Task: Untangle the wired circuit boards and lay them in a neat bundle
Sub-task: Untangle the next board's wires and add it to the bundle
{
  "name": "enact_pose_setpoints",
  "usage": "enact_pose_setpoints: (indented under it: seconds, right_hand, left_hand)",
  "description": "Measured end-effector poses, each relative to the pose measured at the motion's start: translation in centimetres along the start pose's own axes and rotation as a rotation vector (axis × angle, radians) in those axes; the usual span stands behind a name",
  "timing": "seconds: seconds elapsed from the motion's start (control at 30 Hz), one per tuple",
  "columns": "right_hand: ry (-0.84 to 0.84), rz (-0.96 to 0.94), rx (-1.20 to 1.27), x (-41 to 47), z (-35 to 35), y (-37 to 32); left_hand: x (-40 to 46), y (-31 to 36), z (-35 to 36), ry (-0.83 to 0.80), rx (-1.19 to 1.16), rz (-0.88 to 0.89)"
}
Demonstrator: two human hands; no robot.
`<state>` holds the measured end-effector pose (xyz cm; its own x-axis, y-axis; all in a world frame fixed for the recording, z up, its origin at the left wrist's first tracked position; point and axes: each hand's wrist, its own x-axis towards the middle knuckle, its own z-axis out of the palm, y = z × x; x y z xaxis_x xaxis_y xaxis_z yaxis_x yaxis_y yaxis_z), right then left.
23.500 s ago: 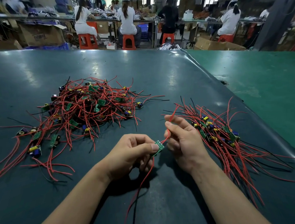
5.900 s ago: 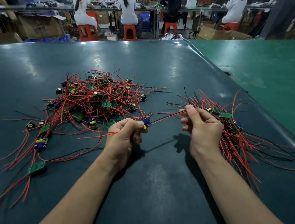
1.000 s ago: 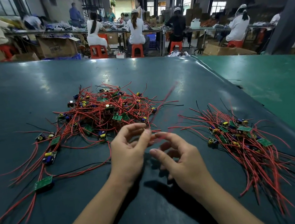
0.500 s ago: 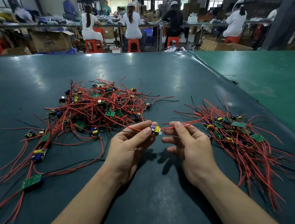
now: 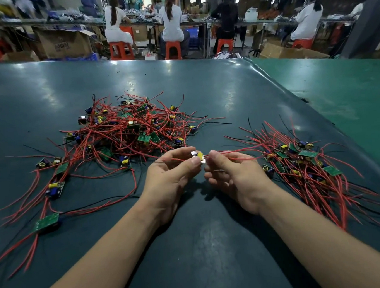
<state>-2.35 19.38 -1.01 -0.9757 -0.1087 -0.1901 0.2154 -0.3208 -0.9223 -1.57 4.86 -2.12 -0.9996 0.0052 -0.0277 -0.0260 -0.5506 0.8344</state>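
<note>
A tangled heap of small green circuit boards with red and black wires [image 5: 129, 132] lies on the dark green table [image 5: 203, 245], left of centre. A tidier bundle of boards and wires [image 5: 304, 164] lies to the right. Between them I hold one small circuit board [image 5: 197, 156] with yellow and blue parts. My left hand [image 5: 171, 179] pinches its left end between thumb and fingers. My right hand [image 5: 228, 175] pinches its right end, where its red wires run off toward the right bundle.
Loose boards with long red wires [image 5: 51, 188] are strewn at the table's left. A lighter green table [image 5: 339, 91] adjoins on the right across a seam. Beyond the far edge, people sit on red stools [image 5: 121, 50] at workbenches, with cardboard boxes [image 5: 65, 43] nearby.
A second ago my hands held no visible board; since then they have closed on one board's ends. In the last half second they barely moved, and the camera dipped slightly.
</note>
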Motion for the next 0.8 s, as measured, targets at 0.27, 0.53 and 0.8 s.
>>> enact_pose_setpoints:
  seconds: [0.27,0.53,0.8]
  right_hand:
    - [-0.100,-0.029,0.055,0.2,-1.0,-0.2]
    - [-0.166,-0.077,-0.070,-0.1,-1.1,0.6]
    - [-0.055,-0.133,-0.064,0.4,-1.0,0.4]
  left_hand:
    - [-0.2,0.6,0.3,-0.226,-0.008,-0.214]
    - [-0.4,0.7,0.6,-0.369,0.014,-0.360]
    - [-0.1,0.4,0.4,-0.324,0.120,-0.324]
